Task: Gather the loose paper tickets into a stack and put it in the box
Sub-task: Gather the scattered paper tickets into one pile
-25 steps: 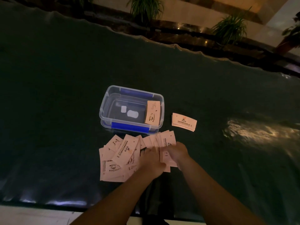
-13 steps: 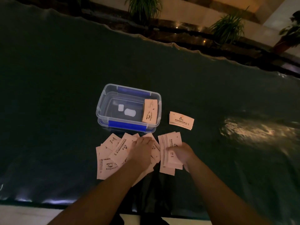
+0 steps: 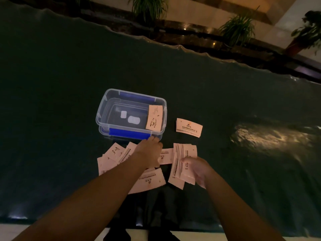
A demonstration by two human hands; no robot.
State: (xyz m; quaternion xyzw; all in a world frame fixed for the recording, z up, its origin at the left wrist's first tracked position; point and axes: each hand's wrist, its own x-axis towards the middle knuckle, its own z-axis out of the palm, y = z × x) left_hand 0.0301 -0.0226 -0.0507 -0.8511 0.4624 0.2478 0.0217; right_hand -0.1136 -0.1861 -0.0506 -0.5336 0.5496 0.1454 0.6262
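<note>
Head view, loose paper tickets [image 3: 113, 154]: thin, pale, rectangular slips with dark print lie fanned and overlapping on the dark table cover [image 3: 52, 101], just in front of the box [image 3: 104, 108]. They fall into two groups. The left group is scattered at mixed angles; the right group is a partly squared sheaf [image 3: 184, 162].

Right hand [image 3: 198, 169]: fingers curled on the sheaf's right edge, thumb across its face, so it is closed on that sheaf. Left hand [image 3: 149, 152]: palm down and fingers spread flat over the left group, pressing rather than pinching; fingertips reach almost to the box's blue clip [image 3: 129, 133].

Step in hand, as judged: sweeping scattered slips toward the held sheaf. To do it well, slide the slips flat along the cover instead of lifting them singly, keep the sheaf pinned so it does not splay, then stand the pile on a long edge and tap it square. The paper looks light and slick, so it is likely to skate or fan under uneven pressure.

Box: clear, rigid plastic, rounded corners, lid off, blue clips on both long sides. One ticket bundle [image 3: 154, 118] already leans inside against its right wall. Two small white patches show at the bottom.

A separate squared stack [image 3: 189, 127] lies on the cover just right of the box. Table cover: dark, glossy, wrinkled along the far edge. Potted plants [image 3: 149, 7] stand beyond.
</note>
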